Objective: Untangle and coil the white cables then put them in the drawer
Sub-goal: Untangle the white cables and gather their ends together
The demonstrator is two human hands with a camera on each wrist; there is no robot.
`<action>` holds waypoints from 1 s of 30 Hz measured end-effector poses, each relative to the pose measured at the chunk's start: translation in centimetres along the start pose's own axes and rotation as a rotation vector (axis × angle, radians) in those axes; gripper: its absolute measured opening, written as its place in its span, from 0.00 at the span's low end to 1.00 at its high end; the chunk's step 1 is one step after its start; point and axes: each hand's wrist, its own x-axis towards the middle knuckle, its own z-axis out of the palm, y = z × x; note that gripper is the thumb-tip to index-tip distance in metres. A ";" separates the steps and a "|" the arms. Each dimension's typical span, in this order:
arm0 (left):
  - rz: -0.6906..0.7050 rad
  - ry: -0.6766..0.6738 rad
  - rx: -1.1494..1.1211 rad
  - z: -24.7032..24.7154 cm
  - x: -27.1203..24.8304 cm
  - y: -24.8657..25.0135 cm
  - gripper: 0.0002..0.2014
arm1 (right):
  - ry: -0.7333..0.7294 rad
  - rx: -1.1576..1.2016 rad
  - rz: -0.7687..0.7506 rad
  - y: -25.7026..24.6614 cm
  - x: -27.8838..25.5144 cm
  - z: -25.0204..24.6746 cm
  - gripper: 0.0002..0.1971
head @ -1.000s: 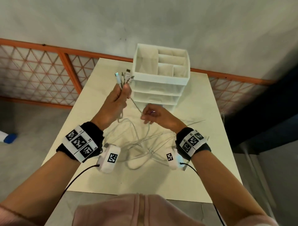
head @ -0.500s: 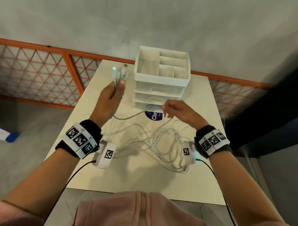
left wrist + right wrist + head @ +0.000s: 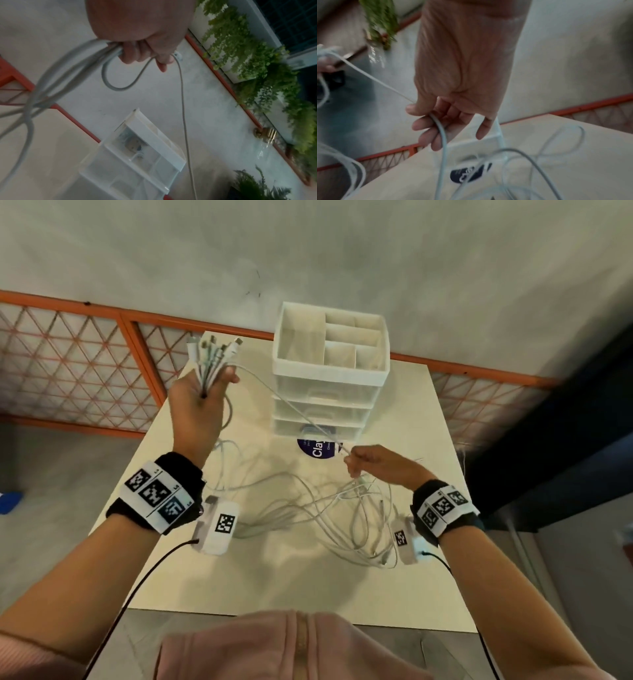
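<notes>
Currently, left hand point(image 3: 202, 402) fingers grip the cables' point(image 3: 308, 508) plug ends while right hand point(image 3: 380, 465) fingers pinch one taut cable point(image 3: 291, 405) above the surface point(image 3: 274, 577).

Drawer fronts fenced by a taut cable
Cable point(image 3: 291, 405) crosses the drawer unit point(image 3: 330, 385) from 10 to 4 o'clock; tangled loops point(image 3: 329, 508) cover the table point(image 3: 274, 583) centre.

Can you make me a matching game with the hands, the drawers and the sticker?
Things:
1. left hand
2. right hand
3. drawers
4. sticker

Matches:
A. dark blue, flat on the table
B. grips a bunch of cable ends, raised
C. stacked at the table's far edge, tray on top
D. pinches one stretched cable

Pairs: 1-B, 2-D, 3-C, 4-A
</notes>
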 end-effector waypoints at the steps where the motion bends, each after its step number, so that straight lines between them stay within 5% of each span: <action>1: -0.014 0.039 0.010 -0.3 0.2 -0.6 0.09 | 0.003 -0.007 0.014 1.2 0.1 0.4 0.14; 4: -0.052 0.045 0.095 -0.7 0.2 -2.4 0.11 | 0.033 -0.053 0.015 2.9 0.6 0.5 0.14; 7: -0.165 -0.085 0.315 -0.6 -0.1 -3.1 0.14 | 0.204 0.053 -0.031 1.0 1.0 -0.6 0.13; 11: -0.063 -0.058 0.261 0.5 -1.2 -1.5 0.23 | 0.447 -0.008 -0.175 -5.9 -0.1 -3.4 0.13; 16: 0.073 -0.355 0.068 2.7 -2.3 2.4 0.22 | 0.206 -0.160 -0.287 -12.6 -1.4 -4.6 0.15; 19: 0.023 -0.510 0.001 3.9 -2.7 2.2 0.08 | 0.184 -0.069 -0.322 -14.0 -2.1 -4.7 0.15; 24: 0.109 -0.358 0.162 3.2 -2.2 1.6 0.05 | 0.124 -0.012 -0.177 -7.7 -1.0 -4.2 0.14; 27: 0.139 -0.158 0.197 1.7 -0.7 1.1 0.10 | 0.067 -0.147 0.042 -0.6 -0.6 -2.6 0.14; 30: 0.097 -0.013 0.200 0.2 0.8 0.0 0.20 | 0.158 -0.155 0.180 5.8 -1.1 -0.6 0.12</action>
